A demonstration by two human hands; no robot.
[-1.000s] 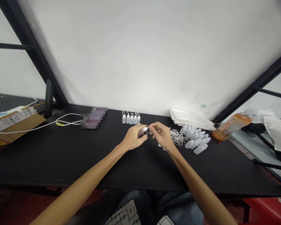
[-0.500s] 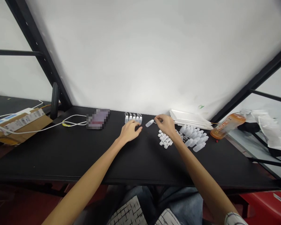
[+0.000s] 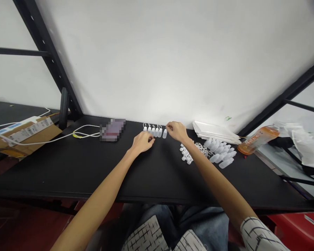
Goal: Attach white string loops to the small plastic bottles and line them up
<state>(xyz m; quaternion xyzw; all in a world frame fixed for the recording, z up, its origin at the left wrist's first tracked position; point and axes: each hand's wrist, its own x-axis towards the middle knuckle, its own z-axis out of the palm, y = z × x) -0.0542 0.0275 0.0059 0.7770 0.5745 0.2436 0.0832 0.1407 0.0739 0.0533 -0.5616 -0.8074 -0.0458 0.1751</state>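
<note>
My right hand pinches a small white bottle at the right end of a row of small white bottles with loops standing near the wall on the black table. My left hand rests on the table just in front of that row, fingers curled and holding nothing I can see. To the right lie a cluster of small white caps, a tangle of white loops and a pile of bare white bottles.
A stack of white sheets lies by the wall. An orange drink bottle lies at the right edge. A blurred-out object, white cables and a cardboard box are at the left. Black frame bars rise on both sides.
My right hand has carried the small bottle from the middle of the table back to the row's right end. My left hand let go of it and has settled in front of the row.
</note>
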